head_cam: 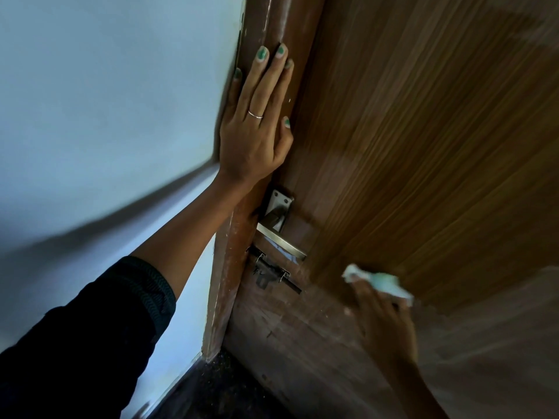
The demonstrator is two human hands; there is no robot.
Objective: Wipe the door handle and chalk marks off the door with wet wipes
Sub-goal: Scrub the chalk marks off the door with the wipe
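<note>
A brown wooden door fills the right of the view. Its metal lever handle sits at the door's left edge, with a sliding bolt latch just below. My left hand lies flat and open on the door frame above the handle, fingers spread upward. My right hand, blurred, presses a crumpled white wet wipe against the door to the lower right of the handle. Faint pale smears show on the lower door; the patch above the wipe looks darker and damp.
A pale blue wall stands left of the frame. A dark floor shows at the bottom, where wall and door frame meet.
</note>
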